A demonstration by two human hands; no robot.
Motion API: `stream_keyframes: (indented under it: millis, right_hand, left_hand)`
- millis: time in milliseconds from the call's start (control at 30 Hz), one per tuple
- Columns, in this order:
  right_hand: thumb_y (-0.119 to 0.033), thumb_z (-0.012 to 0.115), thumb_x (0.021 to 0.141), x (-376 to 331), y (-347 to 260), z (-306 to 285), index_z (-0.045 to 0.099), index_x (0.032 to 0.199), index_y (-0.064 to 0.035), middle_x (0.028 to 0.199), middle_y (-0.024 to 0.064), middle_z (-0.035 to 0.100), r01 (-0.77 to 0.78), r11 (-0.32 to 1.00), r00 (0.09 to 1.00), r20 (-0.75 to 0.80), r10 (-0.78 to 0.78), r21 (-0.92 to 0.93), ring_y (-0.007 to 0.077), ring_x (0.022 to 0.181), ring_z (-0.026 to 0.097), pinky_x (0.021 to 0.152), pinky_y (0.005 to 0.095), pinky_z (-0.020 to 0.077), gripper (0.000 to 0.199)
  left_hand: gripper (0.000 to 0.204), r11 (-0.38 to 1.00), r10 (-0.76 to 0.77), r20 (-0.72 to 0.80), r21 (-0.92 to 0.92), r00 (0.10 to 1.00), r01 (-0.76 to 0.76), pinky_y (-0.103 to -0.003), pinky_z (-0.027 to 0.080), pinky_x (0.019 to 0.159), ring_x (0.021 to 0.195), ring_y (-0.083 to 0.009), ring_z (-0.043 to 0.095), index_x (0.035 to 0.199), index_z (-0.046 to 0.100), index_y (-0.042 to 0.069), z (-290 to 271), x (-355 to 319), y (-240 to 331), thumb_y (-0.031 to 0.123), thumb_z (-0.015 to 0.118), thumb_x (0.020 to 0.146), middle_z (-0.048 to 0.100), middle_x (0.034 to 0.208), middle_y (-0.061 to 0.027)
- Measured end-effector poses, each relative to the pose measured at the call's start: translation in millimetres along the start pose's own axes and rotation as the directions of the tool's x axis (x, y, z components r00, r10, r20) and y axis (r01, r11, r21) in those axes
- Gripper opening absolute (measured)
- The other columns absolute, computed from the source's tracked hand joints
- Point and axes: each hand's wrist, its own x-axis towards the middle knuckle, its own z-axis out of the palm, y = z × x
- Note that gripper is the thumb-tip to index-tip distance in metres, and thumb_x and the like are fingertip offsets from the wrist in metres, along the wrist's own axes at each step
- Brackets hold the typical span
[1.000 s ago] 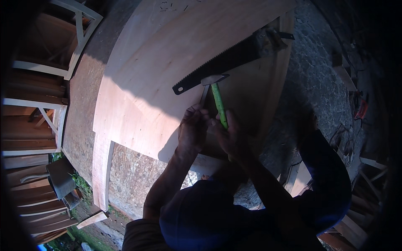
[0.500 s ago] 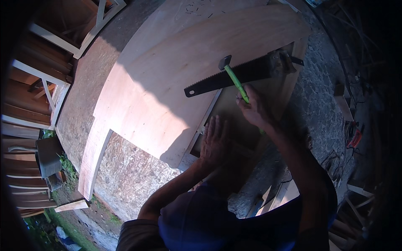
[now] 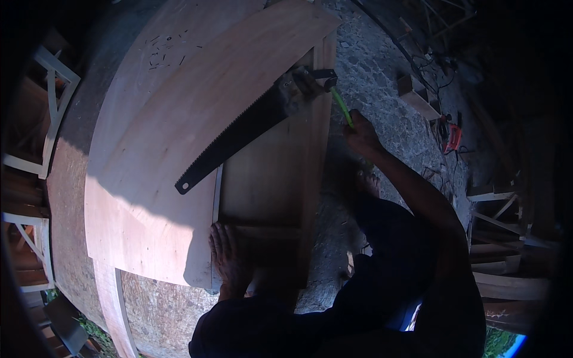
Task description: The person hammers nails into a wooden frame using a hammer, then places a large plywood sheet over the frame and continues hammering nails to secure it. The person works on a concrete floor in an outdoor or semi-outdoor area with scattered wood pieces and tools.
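Observation:
My right hand is closed around the green handle of a hammer. The hammer's dark head is by the frame's right edge, next to the saw's handle end. A handsaw lies slantwise across a plywood sheet and a wooden frame, teeth facing up-left. My left hand is open, fingers laid flat at the frame's inner edge beside the plywood. Shadow hides part of the frame near my left hand.
Several nails lie scattered on the far plywood. On the ground to the right are a wooden box, a red power tool and a dark cable. Wooden frames stand at left, with more stacked timber at right.
The view has swung right, so the sheet and saw appear further left. My right hand has carried the hammer from over the saw blade to beside its handle. My left hand still rests flat.

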Motion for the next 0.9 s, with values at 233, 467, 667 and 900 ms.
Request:
stream_keyframes:
  millis: [233,467,667,900]
  right_hand:
    - [-0.011,0.055,0.092,16,189,18,0.051,0.107,-0.0037,0.101,0.0307,0.066,-0.282,0.934,0.959,-0.100,0.266,-0.220,0.0506,0.097,0.066,0.084,0.0607,0.0508,0.017]
    - [-0.010,0.054,0.090,114,235,15,0.053,0.107,-0.0058,0.101,0.0292,0.067,-0.298,0.918,0.951,-0.166,0.261,-0.263,0.0505,0.098,0.066,0.083,0.0599,0.0518,0.018]
    - [-0.021,0.062,0.095,163,265,51,0.057,0.107,-0.0091,0.097,0.0216,0.069,-0.344,0.939,0.923,-0.192,0.334,-0.018,0.0464,0.091,0.067,0.077,0.0556,0.0509,0.018]
    - [-0.019,0.067,0.095,156,289,69,0.054,0.107,-0.0075,0.096,0.0169,0.064,-0.240,0.950,0.933,-0.225,0.283,0.198,0.0387,0.089,0.065,0.074,0.0506,0.0497,0.022]
  left_hand:
    - [0.070,1.000,-0.003,0.111,-0.018,0.994,0.005,-0.058,0.020,0.124,0.150,-0.0500,0.028,0.147,0.043,-0.012,-11,7,3,0.035,0.061,0.098,0.038,0.154,-0.0362]
    - [0.076,0.999,-0.055,0.225,0.012,0.973,0.053,-0.061,0.022,0.123,0.151,-0.0528,0.025,0.148,0.039,-0.014,-22,17,3,0.029,0.069,0.092,0.032,0.156,-0.0397]
    - [0.076,0.991,-0.120,0.352,0.093,0.928,0.093,-0.061,0.024,0.122,0.149,-0.0566,0.025,0.149,0.036,-0.013,-30,21,13,0.032,0.064,0.094,0.032,0.155,-0.0403]
    - [0.075,0.973,-0.231,0.476,0.092,0.848,0.214,-0.055,0.026,0.123,0.151,-0.0513,0.026,0.147,0.040,-0.011,-51,30,22,0.020,0.070,0.086,0.035,0.156,-0.0365]
